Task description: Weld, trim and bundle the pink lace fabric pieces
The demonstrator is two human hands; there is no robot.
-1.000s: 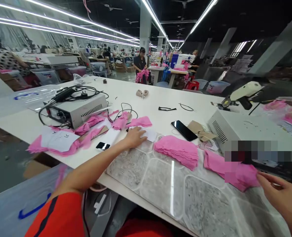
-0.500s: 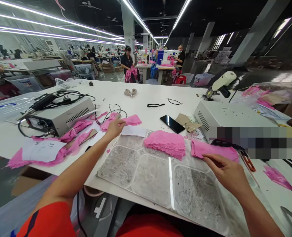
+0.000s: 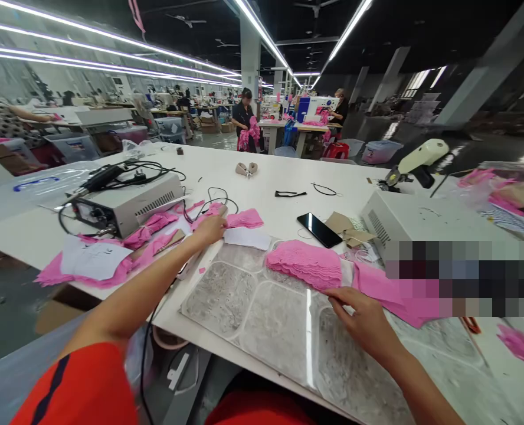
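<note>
My left hand [image 3: 211, 230] reaches to the far left edge of the clear mat, its fingers closed over a bundle of pink fabric pieces [image 3: 245, 218]. My right hand [image 3: 364, 319] is at the near right corner of a thick stack of scalloped pink fabric pieces [image 3: 304, 262], thumb and forefinger pinched at its edge. To the right of the stack lies a flat pink fabric piece [image 3: 377, 286], partly hidden by a blurred patch. Both lie on the clear, grey-stained mat [image 3: 273, 319]. A white paper slip [image 3: 247, 238] sits just beyond the mat.
A grey machine box [image 3: 129, 203] with cables stands left, near a paper-topped pink bundle [image 3: 94, 260]. A phone [image 3: 318, 229] lies beyond the stack. Another grey box [image 3: 421, 218] is at the right. Thread snips [image 3: 246, 170] lie farther back. Other people work beyond the table.
My right hand has moved from the pink fabric on the right to the stack's corner. That fabric now lies more spread out. My left hand stays on its bundle; the view has turned slightly left.
</note>
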